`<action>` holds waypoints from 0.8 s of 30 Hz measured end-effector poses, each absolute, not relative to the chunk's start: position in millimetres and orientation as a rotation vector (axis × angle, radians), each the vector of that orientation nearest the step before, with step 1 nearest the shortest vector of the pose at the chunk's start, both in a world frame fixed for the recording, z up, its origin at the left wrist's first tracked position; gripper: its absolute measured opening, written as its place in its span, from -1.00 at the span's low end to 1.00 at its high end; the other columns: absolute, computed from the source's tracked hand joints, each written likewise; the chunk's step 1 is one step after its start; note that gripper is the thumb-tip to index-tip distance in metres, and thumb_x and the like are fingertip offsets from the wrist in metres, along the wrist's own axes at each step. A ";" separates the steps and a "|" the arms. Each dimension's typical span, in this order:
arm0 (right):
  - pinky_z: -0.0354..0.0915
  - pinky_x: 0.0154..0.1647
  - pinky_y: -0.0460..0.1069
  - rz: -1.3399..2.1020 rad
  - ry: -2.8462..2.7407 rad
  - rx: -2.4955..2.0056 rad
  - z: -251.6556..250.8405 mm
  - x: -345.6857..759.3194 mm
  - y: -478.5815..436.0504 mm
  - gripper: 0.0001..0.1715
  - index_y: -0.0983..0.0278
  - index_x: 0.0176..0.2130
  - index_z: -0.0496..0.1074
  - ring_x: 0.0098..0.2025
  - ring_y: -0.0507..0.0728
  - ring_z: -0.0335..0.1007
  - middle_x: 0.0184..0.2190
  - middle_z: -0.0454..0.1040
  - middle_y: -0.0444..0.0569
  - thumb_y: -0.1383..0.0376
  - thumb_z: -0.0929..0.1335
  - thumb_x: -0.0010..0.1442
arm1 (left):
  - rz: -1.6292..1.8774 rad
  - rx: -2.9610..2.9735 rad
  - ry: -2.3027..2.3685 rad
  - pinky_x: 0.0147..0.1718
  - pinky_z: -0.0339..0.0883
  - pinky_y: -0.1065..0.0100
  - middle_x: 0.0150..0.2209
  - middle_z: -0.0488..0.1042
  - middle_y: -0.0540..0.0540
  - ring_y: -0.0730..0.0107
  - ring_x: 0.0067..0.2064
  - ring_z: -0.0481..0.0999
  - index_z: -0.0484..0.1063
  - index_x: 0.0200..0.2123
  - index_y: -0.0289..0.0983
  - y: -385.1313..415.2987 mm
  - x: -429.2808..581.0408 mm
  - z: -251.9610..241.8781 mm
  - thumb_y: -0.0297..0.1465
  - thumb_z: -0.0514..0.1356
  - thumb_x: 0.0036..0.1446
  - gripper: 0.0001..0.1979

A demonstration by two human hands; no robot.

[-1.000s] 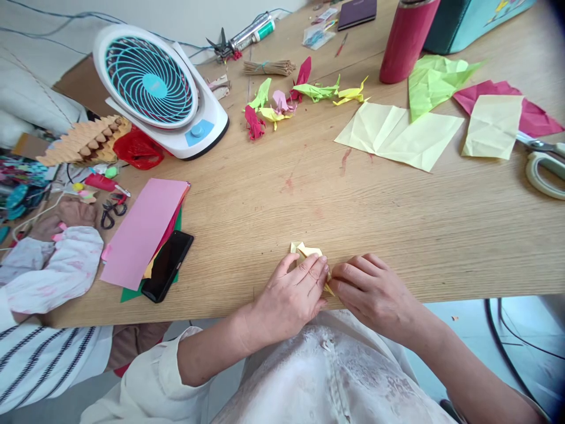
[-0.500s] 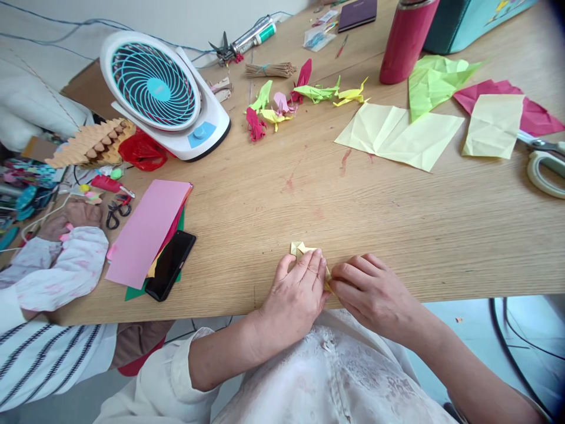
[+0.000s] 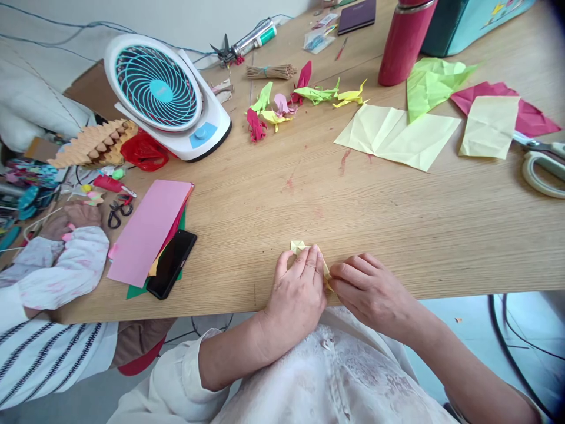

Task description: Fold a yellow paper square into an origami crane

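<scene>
At the table's front edge lies a small piece of folded pale yellow paper [image 3: 297, 246], mostly covered by my hands. My left hand [image 3: 296, 287] is over it, fingers close together, holding it down against the wood. A squared, creased end of the paper sticks out past the left fingertips, and a narrow strip shows along their right side. At that strip's lower end, my right hand [image 3: 368, 288] pinches the paper between thumb and curled fingers. The right fingertips are partly hidden.
Folded paper figures [image 3: 315, 94] lie at the back, near a white fan [image 3: 163, 94]. Creased sheets [image 3: 397, 135], scissors [image 3: 542, 168] and a pink bottle [image 3: 406, 44] stand right. Left are pink paper [image 3: 152, 229], a phone [image 3: 171, 265] and another person's sleeve [image 3: 66, 265].
Both hands keep almost the same place on the folded paper. The left fingers have shifted slightly, and more of the strip on their right shows. The camera view has moved a little.
</scene>
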State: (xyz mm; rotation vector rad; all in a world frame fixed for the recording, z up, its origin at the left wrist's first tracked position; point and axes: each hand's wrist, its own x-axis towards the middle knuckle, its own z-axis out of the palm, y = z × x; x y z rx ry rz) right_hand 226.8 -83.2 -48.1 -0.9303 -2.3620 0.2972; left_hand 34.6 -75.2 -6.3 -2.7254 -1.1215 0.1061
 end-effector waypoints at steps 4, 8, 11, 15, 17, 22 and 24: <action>0.15 -0.18 0.07 0.286 -2.373 -0.930 -49.3 227.3 -83.5 -0.76 0.31 -0.31 0.41 -0.19 0.13 0.31 -0.13 0.51 0.06 0.43 0.23 0.38 | 0.040 -2.770 -1.202 0.19 0.08 -0.04 0.23 0.41 -0.31 0.15 0.24 0.36 0.35 0.19 -0.51 -72.3 34.4 -4.0 -0.42 -0.04 0.36 -0.56; 0.19 -0.12 0.08 0.271 -2.389 -0.956 -50.3 227.7 -83.6 -0.79 0.31 -0.33 0.39 -0.10 0.15 0.35 -0.04 0.50 0.10 0.44 0.25 0.36 | -0.005 -2.832 -1.258 0.20 0.05 -0.04 0.21 0.44 -0.26 0.19 0.21 0.38 0.36 0.17 -0.45 -67.7 34.2 1.6 -0.43 0.00 0.35 -0.59; 0.21 -0.11 0.08 0.273 -2.412 -0.977 -49.6 227.5 -83.5 -0.81 0.30 -0.31 0.39 -0.07 0.17 0.37 -0.02 0.50 0.11 0.44 0.26 0.34 | -0.026 -2.873 -1.312 0.20 0.04 -0.03 0.15 0.49 -0.21 0.21 0.17 0.40 0.38 0.14 -0.40 -62.5 33.1 6.3 -0.46 0.04 0.31 -0.63; 0.24 -0.08 0.10 0.277 -2.427 -0.996 -48.1 226.8 -83.2 -0.82 0.29 -0.31 0.39 -0.01 0.20 0.36 0.01 0.51 0.11 0.44 0.27 0.33 | -0.011 -2.925 -1.319 0.19 0.05 -0.03 0.11 0.50 -0.16 0.21 0.15 0.41 0.37 0.13 -0.34 -55.7 28.2 9.3 -0.45 0.04 0.32 -0.65; 0.25 -0.05 0.10 0.285 -2.425 -0.995 -47.7 226.5 -83.1 -0.83 0.28 -0.30 0.39 0.04 0.21 0.35 0.02 0.51 0.11 0.44 0.27 0.33 | 0.007 -2.946 -1.301 0.19 0.04 -0.05 0.12 0.49 -0.17 0.22 0.15 0.41 0.36 0.13 -0.32 -53.5 25.2 8.8 -0.44 0.02 0.34 -0.66; 0.24 -0.04 0.10 0.290 -2.401 -0.984 -46.1 226.0 -83.1 -0.83 0.29 -0.29 0.38 0.05 0.20 0.35 0.05 0.52 0.08 0.42 0.26 0.36 | 0.040 -2.947 -1.276 0.20 0.02 -0.06 0.12 0.47 -0.17 0.21 0.16 0.39 0.35 0.13 -0.30 -52.2 22.5 6.7 -0.44 0.02 0.34 -0.66; 0.23 -0.06 0.09 0.287 -2.391 -0.968 -45.4 225.9 -83.6 -0.81 0.30 -0.29 0.39 0.02 0.19 0.36 0.00 0.54 0.07 0.43 0.25 0.37 | 0.044 -2.937 -1.269 0.18 0.05 -0.03 0.12 0.46 -0.17 0.21 0.16 0.38 0.36 0.12 -0.29 -52.3 23.2 6.9 -0.45 0.04 0.32 -0.67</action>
